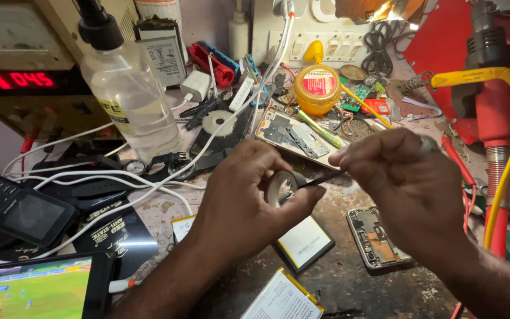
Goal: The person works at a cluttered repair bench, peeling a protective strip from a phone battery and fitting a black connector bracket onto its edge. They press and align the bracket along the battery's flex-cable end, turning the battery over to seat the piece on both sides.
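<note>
Both hands are raised together over the middle of the surface [349, 289]. A small roll of tape [281, 186] is clamped in the left hand [249, 189] between thumb and curled fingers, and a thin dark strip [320, 179] drawn from it is pinched at its free end by the fingertips of the right hand [405, 189]. The roll is judged light and fairly stiff, best gripped by its rim; the strip is soft, sticky and easily twisted or torn, so it is best held by its very end. Beneath the hands lie a flat battery [305, 242] and an opened phone frame [379, 239], the latter toward the right edge. A clear plastic bottle [131, 100] stands toward the far left, near a keypad phone [13, 207].
</note>
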Motion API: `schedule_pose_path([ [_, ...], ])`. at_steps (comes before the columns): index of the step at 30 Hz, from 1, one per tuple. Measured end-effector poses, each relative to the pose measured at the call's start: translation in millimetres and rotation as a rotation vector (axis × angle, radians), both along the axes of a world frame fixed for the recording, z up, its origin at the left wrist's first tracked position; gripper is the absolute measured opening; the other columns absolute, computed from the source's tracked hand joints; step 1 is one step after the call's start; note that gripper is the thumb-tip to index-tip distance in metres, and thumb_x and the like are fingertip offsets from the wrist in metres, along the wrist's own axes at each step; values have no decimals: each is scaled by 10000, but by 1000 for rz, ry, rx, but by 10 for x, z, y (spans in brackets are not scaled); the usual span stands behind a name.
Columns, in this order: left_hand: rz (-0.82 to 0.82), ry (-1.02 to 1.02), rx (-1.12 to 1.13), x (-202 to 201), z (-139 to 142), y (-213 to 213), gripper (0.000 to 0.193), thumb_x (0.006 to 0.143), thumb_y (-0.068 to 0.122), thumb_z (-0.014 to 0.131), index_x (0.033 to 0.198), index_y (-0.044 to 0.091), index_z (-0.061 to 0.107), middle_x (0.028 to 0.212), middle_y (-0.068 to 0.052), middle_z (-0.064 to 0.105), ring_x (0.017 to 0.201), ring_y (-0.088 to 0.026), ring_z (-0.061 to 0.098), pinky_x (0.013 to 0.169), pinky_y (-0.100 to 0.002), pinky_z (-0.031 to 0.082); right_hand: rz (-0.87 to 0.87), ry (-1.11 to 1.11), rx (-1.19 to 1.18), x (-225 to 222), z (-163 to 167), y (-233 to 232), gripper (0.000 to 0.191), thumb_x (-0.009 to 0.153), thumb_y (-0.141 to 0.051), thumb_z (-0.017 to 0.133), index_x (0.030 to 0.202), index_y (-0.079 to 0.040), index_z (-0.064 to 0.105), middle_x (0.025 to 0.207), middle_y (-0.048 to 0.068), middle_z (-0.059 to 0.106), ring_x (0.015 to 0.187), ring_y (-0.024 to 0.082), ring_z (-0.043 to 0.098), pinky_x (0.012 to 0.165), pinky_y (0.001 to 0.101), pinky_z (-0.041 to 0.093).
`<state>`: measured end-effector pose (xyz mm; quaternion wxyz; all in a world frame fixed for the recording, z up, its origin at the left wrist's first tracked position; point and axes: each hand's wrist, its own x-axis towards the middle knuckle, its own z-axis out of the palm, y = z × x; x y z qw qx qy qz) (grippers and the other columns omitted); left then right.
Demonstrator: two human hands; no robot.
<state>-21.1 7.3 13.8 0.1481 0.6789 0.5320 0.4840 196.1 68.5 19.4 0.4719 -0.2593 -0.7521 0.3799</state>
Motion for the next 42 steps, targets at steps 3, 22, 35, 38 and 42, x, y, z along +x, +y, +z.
schedule_pose_path([
  [3,-138,-45,125,18,-34,-58,501,792,322,814,1170,46,636,989,-106,660,891,-265,688,753,-375,550,-78,-19,-170,-9,-7,109,87,987,-37,630,1064,3,633,975,72,743,946,122,697,861,280,568],
  [22,-397,29,-13,13,11,-141,447,917,302,715,1263,96,522,1008,-114,711,919,-265,722,810,-374,565,64,-100,-311,43,-16,325,100,970,-72,697,1024,11,697,890,47,691,833,115,645,782,291,557],
  [35,-389,-80,-140,4,-60,-75,607,845,275,781,1418,161,618,1481,-77,606,997,-161,733,771,-277,633,118,-343,-166,185,103,489,273,940,-143,730,1192,-45,693,944,73,768,861,131,751,786,306,641],
  [38,-317,-170,-234,-24,-36,-22,711,778,297,821,1443,167,605,1487,-47,592,919,-154,713,724,-281,628,95,-817,161,232,274,565,227,870,-246,774,1081,-161,780,930,16,803,778,112,780,727,292,640],
  [42,-328,-232,-274,-60,-44,-3,835,727,328,860,1476,139,545,1530,-49,515,985,-140,694,729,-281,644,-68,-1226,-74,151,277,569,263,839,-285,756,1093,-303,823,1018,-74,785,798,129,749,735,296,653],
])
